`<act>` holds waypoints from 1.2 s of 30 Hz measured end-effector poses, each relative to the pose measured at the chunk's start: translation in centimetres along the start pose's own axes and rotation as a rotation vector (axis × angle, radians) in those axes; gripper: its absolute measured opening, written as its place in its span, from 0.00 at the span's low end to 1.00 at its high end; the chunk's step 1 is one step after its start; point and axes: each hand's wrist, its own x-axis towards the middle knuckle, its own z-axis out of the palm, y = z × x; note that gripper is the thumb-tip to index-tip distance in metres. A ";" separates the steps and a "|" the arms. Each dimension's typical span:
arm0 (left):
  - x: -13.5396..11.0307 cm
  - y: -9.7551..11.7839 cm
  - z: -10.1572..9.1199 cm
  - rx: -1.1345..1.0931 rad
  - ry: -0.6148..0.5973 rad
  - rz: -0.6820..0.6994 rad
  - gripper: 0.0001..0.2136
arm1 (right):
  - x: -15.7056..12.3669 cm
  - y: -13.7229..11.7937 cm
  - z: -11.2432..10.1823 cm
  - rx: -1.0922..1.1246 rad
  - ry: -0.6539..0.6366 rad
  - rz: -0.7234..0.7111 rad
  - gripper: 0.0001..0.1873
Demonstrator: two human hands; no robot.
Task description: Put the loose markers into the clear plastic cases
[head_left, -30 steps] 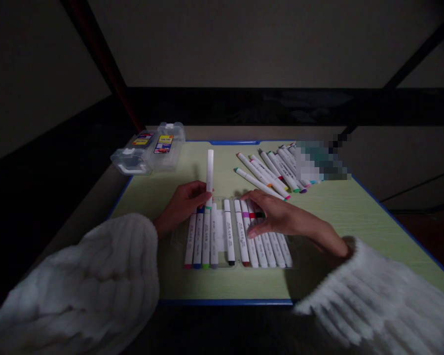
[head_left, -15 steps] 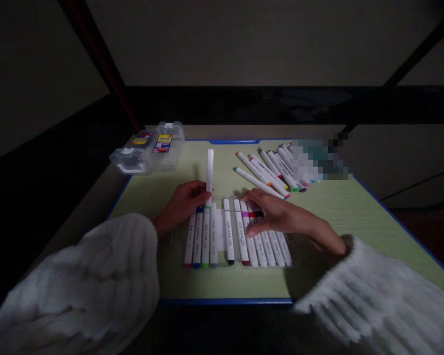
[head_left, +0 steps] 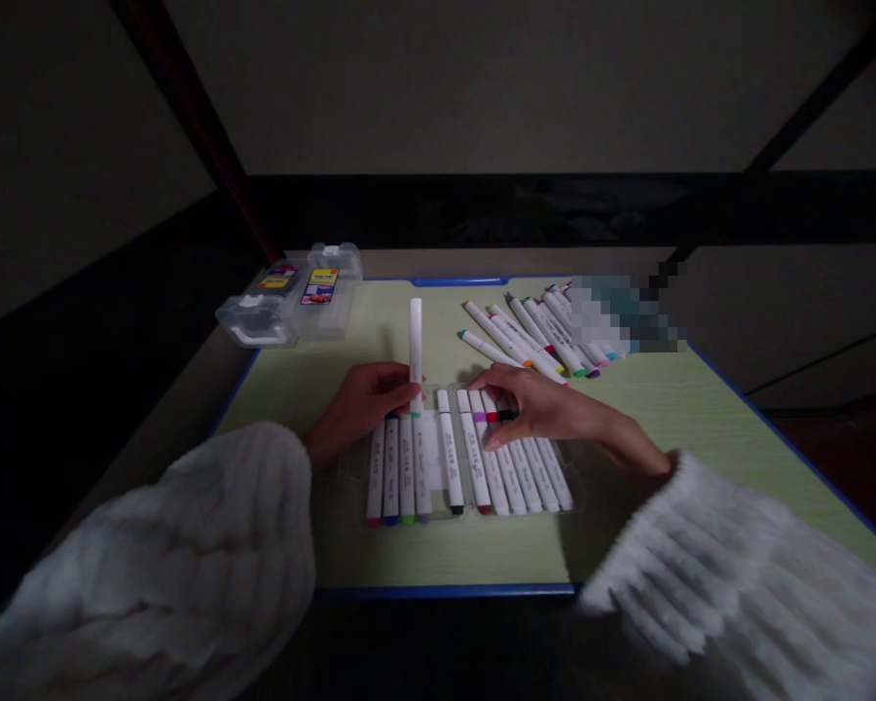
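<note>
A white marker [head_left: 416, 336] stands nearly upright in the pinch of my left hand [head_left: 369, 399]; a thin green band shows at its lower end. Below it, a clear plastic marker case [head_left: 470, 498] lies opened flat, with several white markers in each half. In the left half, a black-tipped marker [head_left: 450, 453] sits apart from the others, with a gap beside it. My right hand [head_left: 544, 404] grips the case's right half at the far edge, its thumb over the markers and its fingertips at the rim. It covers the upper ends of several markers there.
Loose markers [head_left: 518, 336] with coloured ends lie in a heap at the table's far right, partly under a blurred patch. Two clear plastic boxes [head_left: 263, 321] with labels stand at the far left corner. The light green table [head_left: 438, 560] has a blue edge.
The case's right half has shifted slightly away from me along with my right hand. The marker in my left hand stays nearly in place. The view has tilted a little.
</note>
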 end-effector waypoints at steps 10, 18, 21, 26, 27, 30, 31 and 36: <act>-0.8 0.5 0.7 -0.043 -0.155 -0.021 0.07 | 0.3 -2.2 1.3 0.732 0.145 0.048 0.13; -1.4 1.1 1.4 -0.122 -0.278 -0.071 0.08 | 0.5 -3.3 2.0 0.851 0.051 -0.062 0.10; -1.5 1.3 1.4 -0.113 -0.294 -0.087 0.08 | 0.7 -3.6 2.3 0.890 0.061 -0.045 0.09; -1.6 1.1 1.5 -0.038 -0.278 -0.043 0.10 | 0.8 -4.1 2.6 0.947 0.117 -0.032 0.10; -1.6 1.0 1.5 -0.019 -0.274 -0.023 0.10 | 0.7 -4.0 2.5 0.950 0.128 -0.030 0.10; -1.2 1.0 1.0 0.075 -0.209 0.082 0.09 | 0.6 -3.5 2.1 0.965 0.157 -0.008 0.11; -1.0 0.9 0.6 0.124 -0.166 0.125 0.09 | 0.5 -3.1 1.9 0.980 0.172 0.008 0.11; 0.6 -0.2 -1.9 0.441 -0.002 0.233 0.08 | 0.5 -1.5 1.4 1.068 0.241 0.122 0.12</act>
